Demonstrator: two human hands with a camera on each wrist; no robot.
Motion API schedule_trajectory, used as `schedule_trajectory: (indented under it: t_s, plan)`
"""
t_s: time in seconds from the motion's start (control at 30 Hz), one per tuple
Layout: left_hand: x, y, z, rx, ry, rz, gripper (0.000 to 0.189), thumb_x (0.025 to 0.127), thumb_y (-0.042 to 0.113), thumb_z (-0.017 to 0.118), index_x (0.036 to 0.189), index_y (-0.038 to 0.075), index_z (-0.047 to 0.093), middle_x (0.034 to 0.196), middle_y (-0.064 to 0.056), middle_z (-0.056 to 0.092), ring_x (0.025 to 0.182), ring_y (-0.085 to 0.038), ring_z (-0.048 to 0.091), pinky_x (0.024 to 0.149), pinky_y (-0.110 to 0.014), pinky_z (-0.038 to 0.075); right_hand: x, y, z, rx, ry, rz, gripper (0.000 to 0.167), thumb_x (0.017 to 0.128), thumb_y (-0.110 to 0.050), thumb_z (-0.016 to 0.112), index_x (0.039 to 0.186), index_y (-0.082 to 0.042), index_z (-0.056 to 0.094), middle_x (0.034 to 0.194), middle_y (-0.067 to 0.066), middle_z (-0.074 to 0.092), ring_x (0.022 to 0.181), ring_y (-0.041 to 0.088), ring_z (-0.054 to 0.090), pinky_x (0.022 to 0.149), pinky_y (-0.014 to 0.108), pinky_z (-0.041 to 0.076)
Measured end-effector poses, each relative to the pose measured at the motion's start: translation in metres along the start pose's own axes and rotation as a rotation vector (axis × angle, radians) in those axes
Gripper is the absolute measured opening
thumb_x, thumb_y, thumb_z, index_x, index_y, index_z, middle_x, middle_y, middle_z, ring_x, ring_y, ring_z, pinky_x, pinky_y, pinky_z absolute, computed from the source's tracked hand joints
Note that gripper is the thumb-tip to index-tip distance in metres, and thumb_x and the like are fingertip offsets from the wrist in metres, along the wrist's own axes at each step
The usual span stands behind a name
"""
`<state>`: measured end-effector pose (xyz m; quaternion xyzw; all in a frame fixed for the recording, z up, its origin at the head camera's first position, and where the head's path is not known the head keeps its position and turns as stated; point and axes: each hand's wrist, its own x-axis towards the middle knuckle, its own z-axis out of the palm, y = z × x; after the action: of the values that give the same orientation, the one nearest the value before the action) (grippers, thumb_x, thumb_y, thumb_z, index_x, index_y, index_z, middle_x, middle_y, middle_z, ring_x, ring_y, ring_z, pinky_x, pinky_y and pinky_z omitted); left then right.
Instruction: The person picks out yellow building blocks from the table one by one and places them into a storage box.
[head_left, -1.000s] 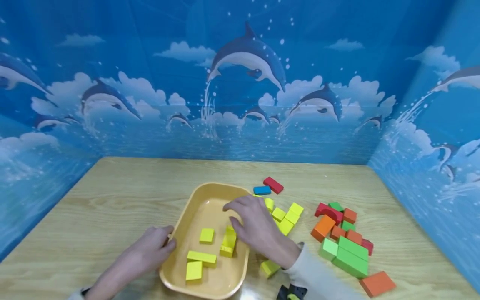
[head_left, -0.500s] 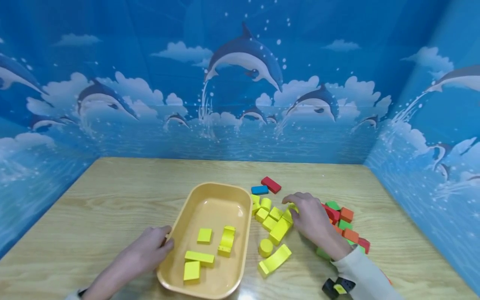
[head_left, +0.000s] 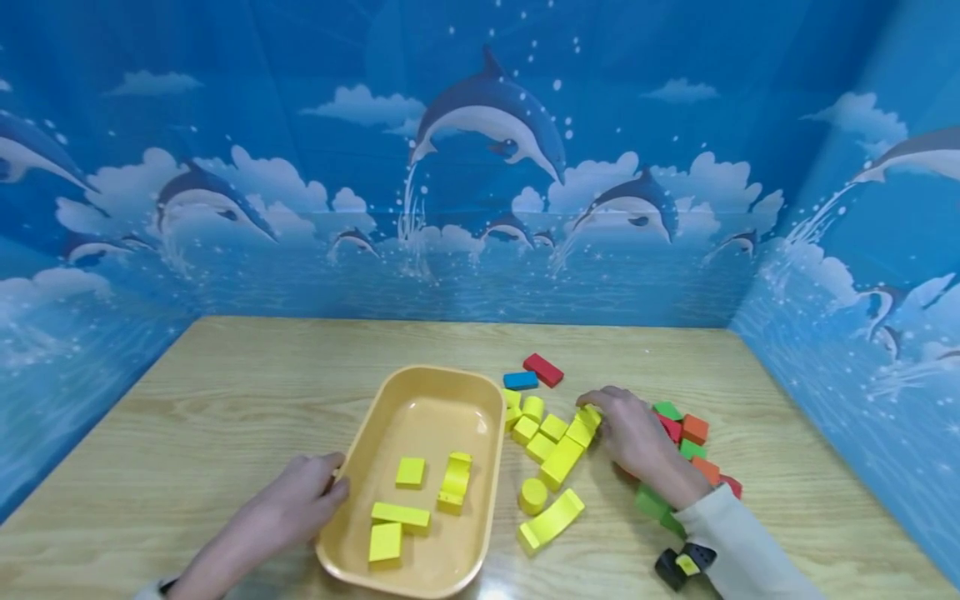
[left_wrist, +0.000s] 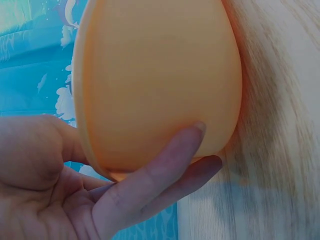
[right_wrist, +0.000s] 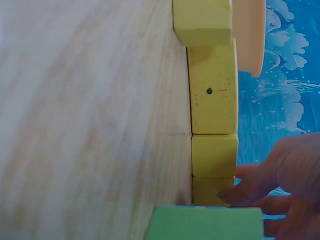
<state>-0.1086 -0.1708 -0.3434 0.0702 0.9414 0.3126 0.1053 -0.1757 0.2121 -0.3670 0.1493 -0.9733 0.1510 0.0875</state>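
My left hand (head_left: pixel 303 496) grips the left rim of a tan plastic tray (head_left: pixel 367 433); in the left wrist view its fingers (left_wrist: pixel 170 160) lie along the tray's outer wall. Several yellow blocks lie inside, among them a square block (head_left: pixel 410 472) and an arched block (head_left: pixel 455 479). Right of the tray, my right hand (head_left: pixel 633 433) pinches a yellow block (right_wrist: pixel 207 191) at the far end of a row of yellow blocks (head_left: pixel 562 460). The right wrist view shows the thumb against that block's side, the other fingers partly hidden behind it.
A yellow cylinder (head_left: pixel 533 496) and a curved yellow block (head_left: pixel 551 521) lie nearer the front. Red, orange and green blocks (head_left: pixel 693 450) are partly covered by the right forearm. A blue block (head_left: pixel 521 381) and a red block (head_left: pixel 543 370) lie behind the yellow group.
My right hand has moved from above the tray rightward to the end of the yellow row and now pinches the block there. The left hand keeps its hold on the tray.
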Motion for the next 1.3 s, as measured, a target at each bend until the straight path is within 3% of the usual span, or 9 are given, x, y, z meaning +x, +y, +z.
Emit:
schedule_trajectory:
  t_s: [0.23,0.43,0.53,0.7,0.9,1.03,1.2,1.3]
  plan:
    - [0.0,0.0,0.0,-0.004,0.005,0.017,0.008,0.09,0.002,0.052,0.084,0.003,0.057,0.058,-0.003,0.047,0.05,-0.014,0.047,0.044,-0.026,0.039,0.003,0.002,0.001,-0.013,-0.103,-0.001,0.047,0.075,0.021,0.063,0.115,-0.004,0.066,0.106,0.011,0.065,0.097,0.027,0.062,0.083,0.043,0.054]
    - [0.0,0.0,-0.001,-0.003,-0.008,-0.014,0.008,0.091,0.003,0.052,0.089,0.001,0.059,0.059,-0.004,0.048,0.051,-0.015,0.048,0.044,-0.026,0.04,0.006,0.003,0.0,-0.017,-0.096,0.082,0.041,0.081,0.004,0.072,0.121,-0.002,0.06,0.111,0.015,0.063,0.097,0.03,0.063,0.079,0.045,0.054]
    - [0.0,0.0,-0.001,-0.008,-0.009,-0.015,0.008,0.091,0.002,0.052,0.088,0.001,0.059,0.059,-0.004,0.048,0.051,-0.015,0.048,0.044,-0.026,0.04,0.007,0.002,-0.001,-0.021,-0.057,0.082,0.042,0.082,-0.002,0.074,0.121,0.001,0.058,0.112,0.017,0.063,0.096,0.031,0.063,0.079,0.046,0.054]
    - [-0.001,-0.001,-0.001,-0.022,-0.008,0.005,0.009,0.091,0.001,0.052,0.084,0.003,0.057,0.058,-0.004,0.048,0.05,-0.015,0.048,0.044,-0.026,0.04,0.008,-0.007,-0.004,-0.029,0.051,0.025,0.041,0.084,-0.003,0.073,0.122,0.001,0.057,0.11,0.016,0.063,0.092,0.03,0.064,0.077,0.045,0.055]
    - [0.001,0.003,-0.003,-0.037,-0.039,-0.054,0.012,0.092,0.003,0.05,0.097,-0.002,0.061,0.06,-0.006,0.05,0.05,-0.016,0.05,0.044,-0.027,0.042,0.011,-0.029,-0.005,0.045,0.124,-0.045,0.04,0.089,-0.004,0.067,0.127,0.0,0.056,0.108,0.014,0.062,0.085,0.023,0.063,0.068,0.035,0.055]
    - [0.0,0.004,-0.004,-0.027,-0.037,-0.07,0.018,0.092,0.003,0.051,0.105,-0.005,0.061,0.06,-0.006,0.05,0.05,-0.016,0.049,0.043,-0.027,0.041,0.013,-0.047,-0.007,0.095,0.135,-0.104,0.042,0.089,-0.005,0.068,0.129,-0.003,0.056,0.11,0.011,0.063,0.086,0.02,0.063,0.07,0.033,0.056]
    - [-0.001,0.003,-0.004,-0.032,-0.033,-0.053,0.024,0.093,0.004,0.05,0.112,-0.008,0.059,0.06,-0.005,0.05,0.05,-0.016,0.05,0.043,-0.027,0.041,0.016,-0.071,-0.006,0.137,0.108,-0.212,0.043,0.088,-0.005,0.069,0.129,-0.005,0.055,0.118,0.008,0.062,0.101,0.022,0.063,0.081,0.036,0.055]
    - [-0.001,0.001,-0.003,-0.038,-0.03,-0.023,0.016,0.093,0.003,0.051,0.103,-0.005,0.06,0.059,-0.004,0.05,0.049,-0.015,0.049,0.043,-0.026,0.041,0.018,-0.083,-0.001,0.146,0.092,-0.286,0.041,0.088,-0.004,0.068,0.128,-0.005,0.056,0.117,0.008,0.063,0.102,0.02,0.063,0.081,0.033,0.055]
